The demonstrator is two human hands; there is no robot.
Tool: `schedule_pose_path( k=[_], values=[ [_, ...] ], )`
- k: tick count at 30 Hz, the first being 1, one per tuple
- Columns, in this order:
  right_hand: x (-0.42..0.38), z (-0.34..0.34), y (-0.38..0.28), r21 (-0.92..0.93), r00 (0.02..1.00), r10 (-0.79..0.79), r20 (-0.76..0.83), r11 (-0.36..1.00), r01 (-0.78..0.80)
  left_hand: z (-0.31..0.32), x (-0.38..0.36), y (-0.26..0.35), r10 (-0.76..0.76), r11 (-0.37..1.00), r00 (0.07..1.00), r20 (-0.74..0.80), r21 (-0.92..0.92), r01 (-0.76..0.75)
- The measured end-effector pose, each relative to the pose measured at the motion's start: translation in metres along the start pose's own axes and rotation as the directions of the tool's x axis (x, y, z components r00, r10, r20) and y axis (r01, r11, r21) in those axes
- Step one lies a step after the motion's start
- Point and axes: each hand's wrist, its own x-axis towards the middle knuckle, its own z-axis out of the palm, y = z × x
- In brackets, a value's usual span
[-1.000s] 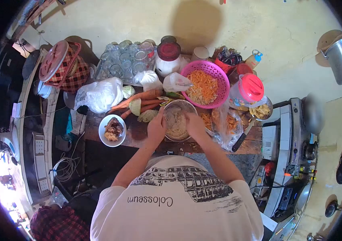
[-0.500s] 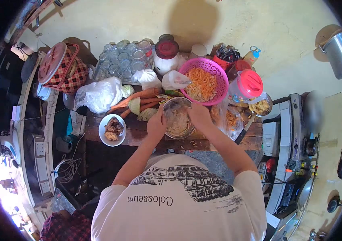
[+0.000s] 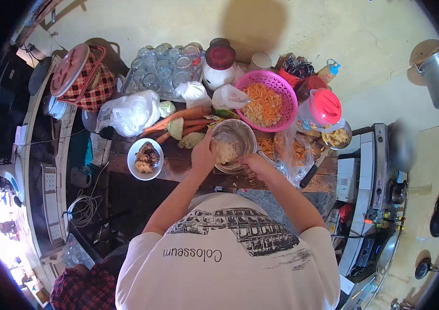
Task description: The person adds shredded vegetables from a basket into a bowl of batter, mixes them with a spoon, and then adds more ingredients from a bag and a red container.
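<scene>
A round metal bowl [image 3: 248,135] is at the front middle of the wooden table, a pale, wet-looking mixture [image 3: 225,152] gathered in its lower part. My left hand [image 3: 204,154] grips the bowl's left rim. My right hand [image 3: 257,166] is closed at the lower right of the bowl, its fingers by the rim; what they hold is hidden. Behind the bowl stands a pink perforated basket [image 3: 292,106] of shredded orange and pale vegetables. To the left lie carrots [image 3: 178,118] and cut cabbage pieces [image 3: 192,140]. A white bowl [image 3: 158,164] with brown and tan food sits left of my left hand.
A knife [image 3: 309,175] and a clear plastic bag [image 3: 289,155] lie at right. A pink-lidded jug [image 3: 325,108] stands behind them. At back left are a tray of glasses [image 3: 165,72] and a white plastic bag [image 3: 130,111]. A stove [image 3: 380,155] is farther right.
My right hand has moved from the bowl's upper right rim down to its lower right and closed. The bowl has tilted, and the mixture now sits lower in it.
</scene>
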Motion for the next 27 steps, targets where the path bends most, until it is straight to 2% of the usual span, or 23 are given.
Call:
schedule_pose_path(
  k=[3,6,7,8,9,12,15,18,21,24,26,27],
  values=[
    [-0.018,0.013,-0.006,0.078,0.994,-0.073,-0.087,0.994,0.08,-0.002,-0.001,0.001,-0.013,1.0,1.0,-0.001,-0.022,0.013],
    [-0.024,0.013,-0.015,-0.136,0.918,-0.278,-0.283,0.959,0.249,-0.006,-0.002,0.007,-0.034,0.999,0.999,-0.005,-0.034,0.034],
    [-0.02,0.01,-0.012,-0.459,0.772,-0.562,-0.297,0.793,0.401,-0.003,-0.002,0.003,-0.025,0.999,0.999,-0.021,-0.042,0.024],
    [-0.011,0.005,-0.005,-0.73,0.572,-0.794,-0.204,0.513,0.452,-0.001,-0.003,0.0,-0.014,0.999,0.999,-0.036,-0.051,0.013],
    [-0.014,0.01,-0.008,-0.905,0.353,-0.936,-0.019,0.166,0.391,-0.001,-0.003,0.0,0.009,0.999,0.999,-0.046,-0.048,-0.012],
    [-0.032,0.037,-0.004,-0.974,0.671,-0.721,-0.173,0.228,-0.006,0.0,-0.004,0.002,0.058,0.998,0.996,-0.062,-0.029,-0.06],
    [-0.036,0.052,0.017,-0.995,0.816,-0.569,-0.098,0.072,-0.069,0.001,-0.005,-0.001,0.035,0.999,0.997,-0.062,-0.012,-0.036],
    [-0.038,0.036,0.013,-0.99,0.7,-0.713,-0.042,0.124,0.066,-0.001,-0.007,-0.002,0.019,0.999,0.997,-0.077,-0.037,-0.022],
    [-0.03,0.027,-0.004,-0.981,0.473,-0.871,-0.134,0.183,0.059,-0.001,-0.006,0.0,0.053,0.998,0.994,-0.091,-0.041,-0.057],
    [-0.016,0.027,0.003,-0.989,0.632,-0.765,-0.126,0.143,-0.024,-0.001,-0.002,0.006,0.03,1.0,0.998,-0.056,-0.008,-0.03],
    [-0.032,0.045,0.003,-0.993,0.697,-0.71,-0.099,0.117,-0.022,-0.005,-0.002,0.01,-0.045,0.999,0.999,-0.016,-0.004,0.045],
    [-0.038,0.05,0.004,-0.994,0.733,-0.675,-0.087,0.107,-0.02,-0.004,-0.001,0.008,-0.016,1.0,0.999,-0.039,-0.019,0.015]
  ],
)
